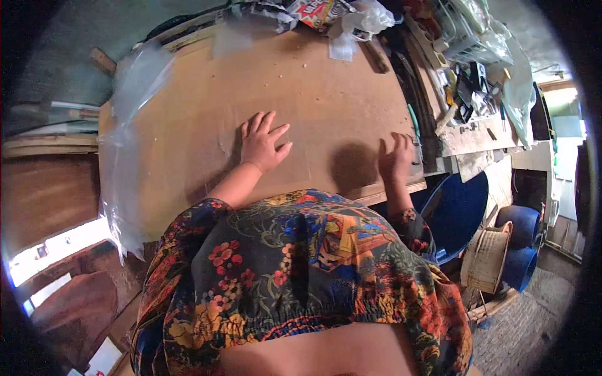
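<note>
My left hand (266, 145) lies on the brown wooden board (251, 81), fingers spread and nothing in them. My right hand (396, 160) is at the board's right edge, its fingers partly stretched out and slightly bent. Right beside those fingers is a thin teal and dark object (413, 119), whose kind I cannot make out. Nothing shows in the right hand's grip. Small pale crumbs are scattered over the board's far half.
Clear plastic sheeting (128, 144) hangs over the board's left edge. Plastic bags and a colourful packet (320, 12) lie at the far edge, near a short wooden stick (377, 57). To the right stand a cluttered side table (480, 135), a large blue tub (461, 207) and blue barrels (519, 266).
</note>
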Available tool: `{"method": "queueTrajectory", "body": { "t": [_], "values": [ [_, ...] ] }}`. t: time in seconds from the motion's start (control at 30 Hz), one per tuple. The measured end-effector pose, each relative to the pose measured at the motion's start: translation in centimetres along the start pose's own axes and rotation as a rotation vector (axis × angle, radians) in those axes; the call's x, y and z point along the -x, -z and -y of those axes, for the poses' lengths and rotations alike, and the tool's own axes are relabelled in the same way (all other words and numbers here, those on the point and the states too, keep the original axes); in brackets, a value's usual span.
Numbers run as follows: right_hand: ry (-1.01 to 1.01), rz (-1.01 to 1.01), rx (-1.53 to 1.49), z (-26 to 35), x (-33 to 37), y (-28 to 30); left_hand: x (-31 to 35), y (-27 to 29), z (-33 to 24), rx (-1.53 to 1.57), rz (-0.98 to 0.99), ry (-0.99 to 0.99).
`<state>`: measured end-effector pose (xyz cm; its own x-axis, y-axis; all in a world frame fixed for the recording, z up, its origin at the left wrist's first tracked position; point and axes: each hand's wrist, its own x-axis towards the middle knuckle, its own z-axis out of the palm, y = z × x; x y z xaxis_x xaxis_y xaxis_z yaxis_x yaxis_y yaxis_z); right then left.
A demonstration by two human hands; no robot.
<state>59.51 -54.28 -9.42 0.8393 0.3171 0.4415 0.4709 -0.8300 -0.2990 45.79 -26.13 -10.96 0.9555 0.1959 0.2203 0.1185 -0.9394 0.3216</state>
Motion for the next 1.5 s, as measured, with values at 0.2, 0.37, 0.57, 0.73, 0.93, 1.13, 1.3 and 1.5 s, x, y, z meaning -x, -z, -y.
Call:
{"method": "queueTrajectory", "body": {
  "t": [0.2, 0.37, 0.57, 0.73, 0.93, 1.13, 1.3, 1.5],
  "values": [
    [-0.275, 0.111, 0.391, -7.3, 1.8, 2.3, -0.1, 0.5, -0.6, -0.009, 0.048, 0.026],
    [-0.276, 0.162, 0.388, -7.7, 1.9, 2.0, 0.1, 0.4, -0.5, 0.006, 0.04, 0.036],
    [-0.02, -0.044, 0.143, -4.6, -0.7, 3.2, 0.2, 0.2, -0.2, 0.012, 0.056, 0.062],
    [-0.022, 0.343, -0.363, 3.5, -0.7, 0.0, 0.3, 0.3, -0.3, 0.012, 0.098, 0.092],
    [0.248, 0.42, -0.281, 11.3, -0.7, -2.9, 0.4, 0.4, -0.2, 0.048, 0.056, 0.047],
    [0.378, 0.446, -0.211, 11.9, -1.1, -4.1, 0.4, 0.8, -0.3, 0.051, 0.079, 0.084],
    [0.41, 0.449, -0.183, 11.7, -0.9, -4.5, 0.4, 0.5, -0.2, 0.05, 0.085, 0.08],
    [0.42, 0.437, -0.177, 11.2, -0.6, -5.1, 0.3, 0.6, -0.3, 0.042, 0.077, 0.074]
  ]
}}
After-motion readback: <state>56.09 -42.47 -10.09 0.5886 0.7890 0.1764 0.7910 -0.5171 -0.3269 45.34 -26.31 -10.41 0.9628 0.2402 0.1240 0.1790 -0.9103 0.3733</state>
